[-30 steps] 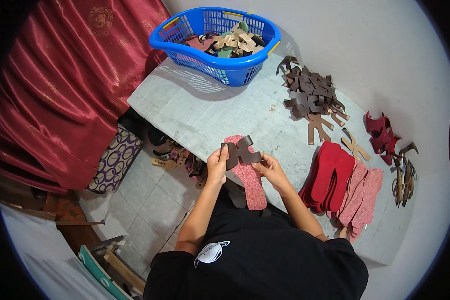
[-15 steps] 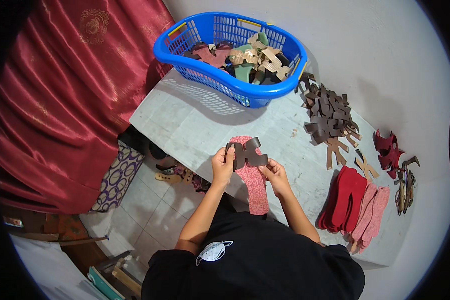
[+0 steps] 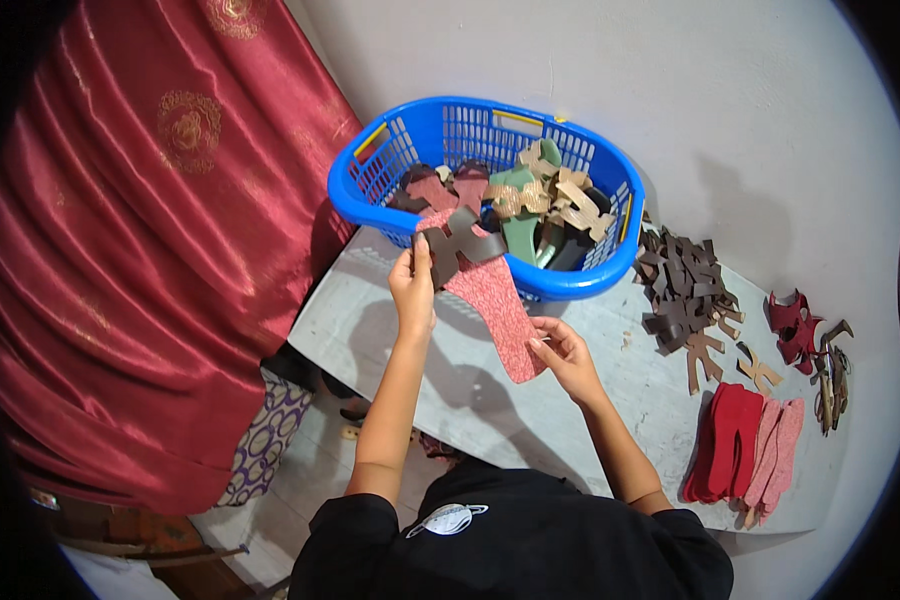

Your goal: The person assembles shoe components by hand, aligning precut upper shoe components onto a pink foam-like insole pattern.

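In front of the blue basket I hold up a pink patterned shoe insole (image 3: 495, 310) with a dark brown cut-out sandal strap (image 3: 442, 258) lying across its broad front part. My left hand (image 3: 412, 292) is closed on the strap and the insole's edge, thumb on top. At the narrow heel end, the fingers and thumb of my right hand (image 3: 566, 360) pinch the insole. The insole's front tip overlaps the basket's rim in view; whether it touches cannot be told.
A blue plastic basket (image 3: 580, 288) with finished-looking sandals stands on the grey table (image 3: 610, 400). To the right lie a pile of brown straps (image 3: 685, 290), red insoles (image 3: 722, 450), pink insoles (image 3: 775, 460) and dark red straps (image 3: 795, 325). A red curtain (image 3: 170, 300) hangs at left.
The insole and strap have moved away from my body, up toward the basket. My right hand has shifted from the strap's edge to the insole's heel end. The view has tilted.
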A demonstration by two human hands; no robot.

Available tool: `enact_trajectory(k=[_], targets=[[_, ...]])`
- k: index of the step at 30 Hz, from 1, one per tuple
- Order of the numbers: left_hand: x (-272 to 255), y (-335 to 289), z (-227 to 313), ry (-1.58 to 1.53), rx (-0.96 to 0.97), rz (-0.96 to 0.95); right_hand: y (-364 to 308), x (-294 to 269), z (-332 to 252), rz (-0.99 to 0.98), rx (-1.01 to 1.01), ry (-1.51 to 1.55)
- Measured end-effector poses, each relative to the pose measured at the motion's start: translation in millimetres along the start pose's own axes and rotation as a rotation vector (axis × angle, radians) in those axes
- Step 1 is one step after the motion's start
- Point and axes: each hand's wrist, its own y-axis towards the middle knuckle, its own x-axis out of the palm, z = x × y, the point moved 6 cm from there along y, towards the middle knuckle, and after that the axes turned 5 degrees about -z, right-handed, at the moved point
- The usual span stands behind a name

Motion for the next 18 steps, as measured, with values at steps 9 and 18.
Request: enact_trajectory(k=[9,18], targets=[[-12,140,-21,0.087,-0.056,-0.046,130,-6,-41,0.041,-0.102,-0.067],[-32,174,-13,0.940,0.431,0.137,239,-38,34,0.150,0.313,0.137]])
